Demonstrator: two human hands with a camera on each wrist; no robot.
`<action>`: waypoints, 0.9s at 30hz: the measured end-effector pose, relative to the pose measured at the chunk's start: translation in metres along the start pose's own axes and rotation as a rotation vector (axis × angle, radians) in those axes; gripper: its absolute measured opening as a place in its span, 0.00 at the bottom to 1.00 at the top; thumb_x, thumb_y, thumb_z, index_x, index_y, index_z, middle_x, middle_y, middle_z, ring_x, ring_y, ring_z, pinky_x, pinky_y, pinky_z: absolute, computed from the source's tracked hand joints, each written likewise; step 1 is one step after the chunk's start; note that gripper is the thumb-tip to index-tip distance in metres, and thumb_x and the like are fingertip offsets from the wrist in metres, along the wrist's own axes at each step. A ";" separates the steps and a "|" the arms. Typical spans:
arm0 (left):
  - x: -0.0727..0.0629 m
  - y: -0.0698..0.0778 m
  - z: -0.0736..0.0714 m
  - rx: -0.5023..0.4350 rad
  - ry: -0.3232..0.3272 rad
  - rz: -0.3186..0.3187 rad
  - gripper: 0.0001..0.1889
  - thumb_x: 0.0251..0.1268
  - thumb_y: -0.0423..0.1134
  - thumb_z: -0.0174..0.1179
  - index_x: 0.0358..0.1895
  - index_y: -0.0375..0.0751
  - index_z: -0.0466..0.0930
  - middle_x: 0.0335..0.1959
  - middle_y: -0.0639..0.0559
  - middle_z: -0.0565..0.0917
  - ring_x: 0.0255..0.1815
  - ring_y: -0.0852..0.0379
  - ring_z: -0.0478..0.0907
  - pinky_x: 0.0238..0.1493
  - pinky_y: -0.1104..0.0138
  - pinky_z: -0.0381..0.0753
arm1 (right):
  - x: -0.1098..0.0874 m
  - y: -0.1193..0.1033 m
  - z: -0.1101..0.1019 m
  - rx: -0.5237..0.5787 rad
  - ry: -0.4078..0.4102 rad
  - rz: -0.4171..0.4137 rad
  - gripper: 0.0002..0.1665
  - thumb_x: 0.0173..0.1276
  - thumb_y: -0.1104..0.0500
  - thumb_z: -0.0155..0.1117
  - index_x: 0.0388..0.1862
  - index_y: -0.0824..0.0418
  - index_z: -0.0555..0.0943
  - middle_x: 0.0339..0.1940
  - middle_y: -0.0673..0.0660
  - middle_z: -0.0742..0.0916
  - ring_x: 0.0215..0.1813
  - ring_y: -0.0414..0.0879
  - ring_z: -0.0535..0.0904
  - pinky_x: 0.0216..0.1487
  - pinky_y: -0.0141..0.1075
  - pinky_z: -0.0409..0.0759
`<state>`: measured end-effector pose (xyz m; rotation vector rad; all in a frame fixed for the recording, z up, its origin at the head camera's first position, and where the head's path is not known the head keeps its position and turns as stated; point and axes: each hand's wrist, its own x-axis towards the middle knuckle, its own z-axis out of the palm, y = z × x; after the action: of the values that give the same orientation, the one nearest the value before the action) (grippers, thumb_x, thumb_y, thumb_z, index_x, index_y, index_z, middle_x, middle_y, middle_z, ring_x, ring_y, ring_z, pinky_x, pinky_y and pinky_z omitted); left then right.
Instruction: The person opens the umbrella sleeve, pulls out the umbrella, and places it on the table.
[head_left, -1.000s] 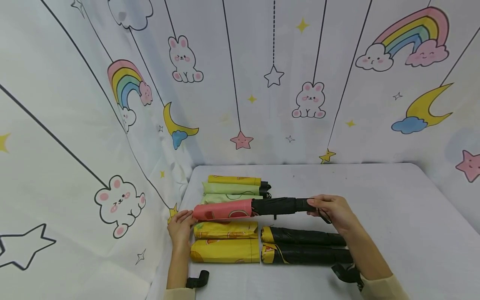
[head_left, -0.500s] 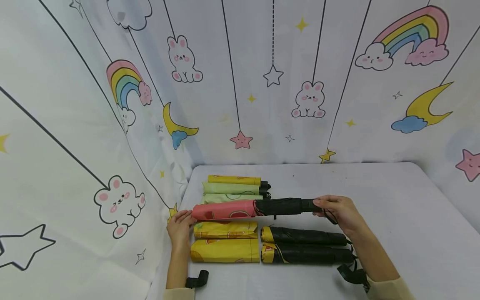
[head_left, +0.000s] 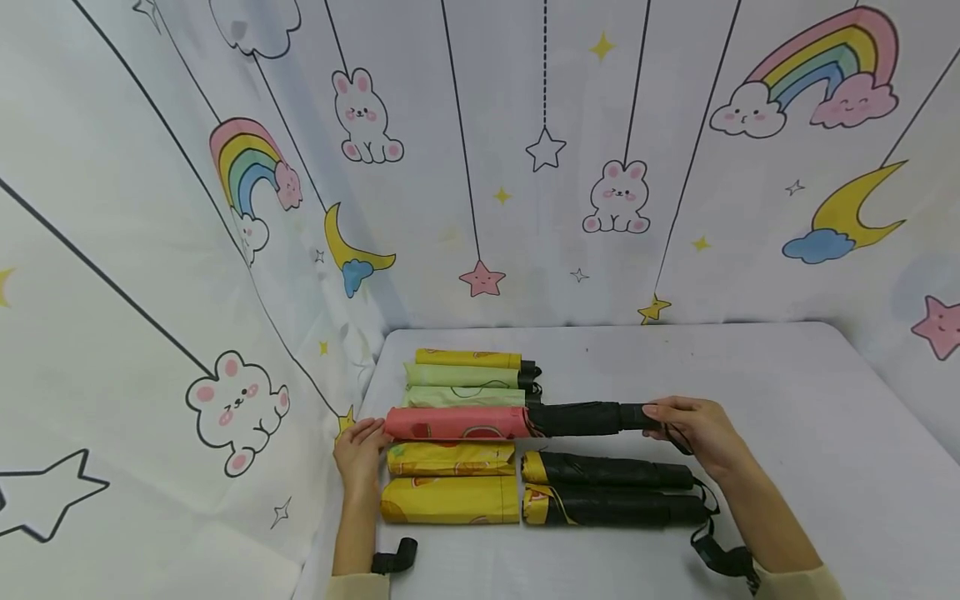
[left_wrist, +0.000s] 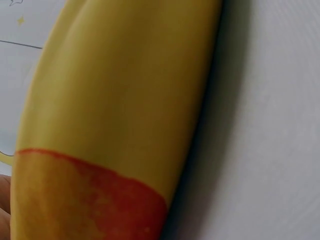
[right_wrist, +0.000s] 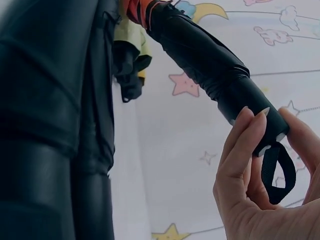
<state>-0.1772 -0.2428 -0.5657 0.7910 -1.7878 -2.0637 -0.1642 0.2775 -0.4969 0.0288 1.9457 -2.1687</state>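
From my remote seat I had both hands in the head view. The right hand (head_left: 693, 425) pinched the handle end of an umbrella (head_left: 577, 419) between thumb and fingers; the right-wrist view confirmed that grip, with the strap (right_wrist: 276, 172) hanging as a loop inside the fingers' curve. The umbrella's black length ran from this hand leftward, meeting the red sleeve (head_left: 457, 423) about midway between the hands. I could not tell how much of it lay inside.

The left hand (head_left: 362, 454) pinched the far end of that sleeve, fingers behind and thumb in front. My left-wrist view gave little on this: only fingers at the edge, past a blurred yellow bulk.

Just right of the left hand, on the near side of the red sleeve, lay two yellow sleeves (head_left: 450, 500), one behind the other. Two black umbrellas (head_left: 615, 507) lay in line with them, below and left of the right hand, yellow at their left ends.

Beyond the red sleeve, farther from both hands, I noted two light-green umbrellas (head_left: 465, 378), then a yellow umbrella (head_left: 468, 359), black handles pointing right. All these lay on a white table (head_left: 750, 375), with a printed cloth (head_left: 525, 225) behind.
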 end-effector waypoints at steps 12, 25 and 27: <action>-0.002 0.001 -0.002 0.011 0.005 0.019 0.26 0.63 0.17 0.63 0.65 0.23 0.72 0.62 0.27 0.80 0.48 0.59 0.87 0.44 0.73 0.86 | -0.008 0.007 -0.017 -0.029 0.021 0.017 0.07 0.75 0.63 0.68 0.43 0.62 0.91 0.43 0.52 0.89 0.37 0.44 0.90 0.47 0.34 0.88; 0.004 -0.003 -0.010 -0.021 0.000 0.011 0.27 0.65 0.18 0.63 0.67 0.24 0.70 0.63 0.28 0.80 0.45 0.64 0.87 0.46 0.73 0.86 | -0.011 0.014 -0.033 -0.027 0.023 0.021 0.08 0.76 0.63 0.66 0.42 0.58 0.91 0.41 0.51 0.91 0.38 0.44 0.91 0.47 0.35 0.88; 0.003 -0.002 -0.011 -0.016 -0.003 0.008 0.27 0.65 0.19 0.64 0.67 0.24 0.70 0.63 0.29 0.80 0.45 0.65 0.86 0.47 0.73 0.86 | -0.011 0.017 -0.035 -0.035 0.026 0.030 0.08 0.77 0.63 0.65 0.42 0.57 0.91 0.41 0.50 0.91 0.38 0.43 0.91 0.47 0.34 0.88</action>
<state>-0.1733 -0.2527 -0.5693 0.7748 -1.7707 -2.0730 -0.1555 0.3125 -0.5156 0.0800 1.9842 -2.1258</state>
